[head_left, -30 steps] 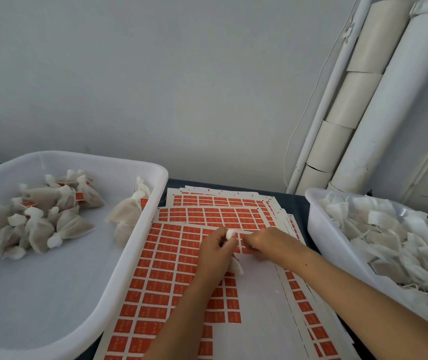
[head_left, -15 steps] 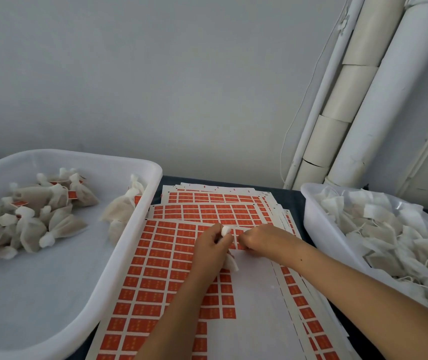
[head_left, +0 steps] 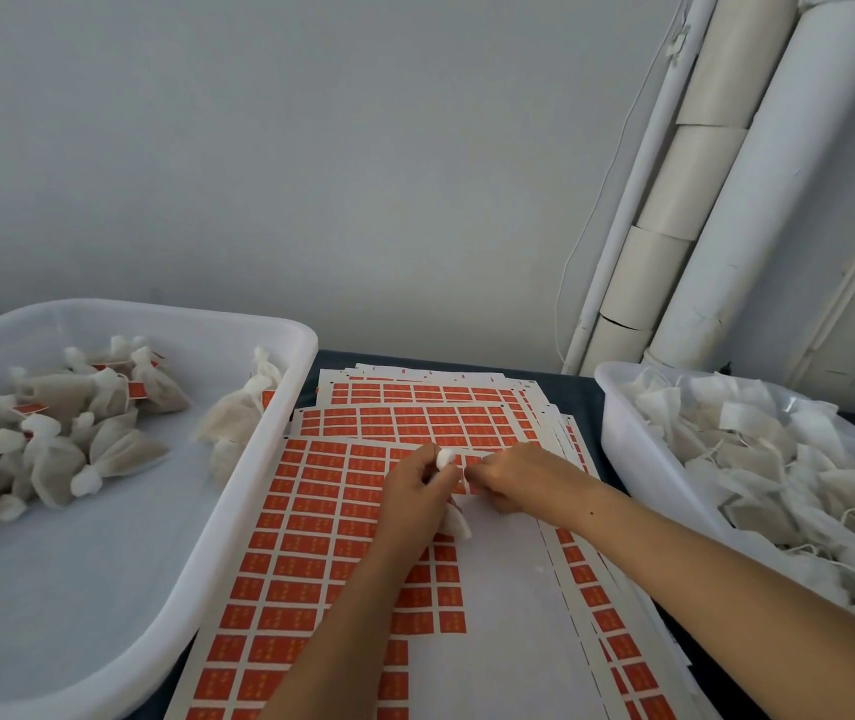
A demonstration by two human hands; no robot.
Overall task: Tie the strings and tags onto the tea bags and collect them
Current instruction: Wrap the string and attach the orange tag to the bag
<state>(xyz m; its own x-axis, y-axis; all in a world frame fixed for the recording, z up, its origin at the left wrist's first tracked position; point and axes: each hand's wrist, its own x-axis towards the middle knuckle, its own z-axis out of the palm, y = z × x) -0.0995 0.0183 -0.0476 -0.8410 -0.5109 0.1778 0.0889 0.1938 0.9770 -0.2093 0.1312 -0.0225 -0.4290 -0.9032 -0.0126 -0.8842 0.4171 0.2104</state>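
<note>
My left hand [head_left: 412, 493] grips a white tea bag [head_left: 455, 519] over the sheets of orange tags [head_left: 321, 517]; the bag's gathered top pokes out above my fingers and its body hangs below the palm. My right hand [head_left: 516, 475] sits close beside it, fingers pinching something small at the bag's neck, likely the string or a tag; the fingers hide it. Tied bags with orange tags [head_left: 67, 433] lie heaped in the left white tray [head_left: 238, 511]. Loose bags with strings [head_left: 789, 470] fill the right white tub [head_left: 623, 439].
The tag sheets are stacked in several layers on a dark table, with peeled bare backing [head_left: 498, 605] under my right forearm. White pipes and a thin cable [head_left: 701, 210] run down the wall at the back right.
Both hands stay together over the sheets with only small finger movements at the bag's top. The view has tilted slightly, shifting trays and sheets in the frame.
</note>
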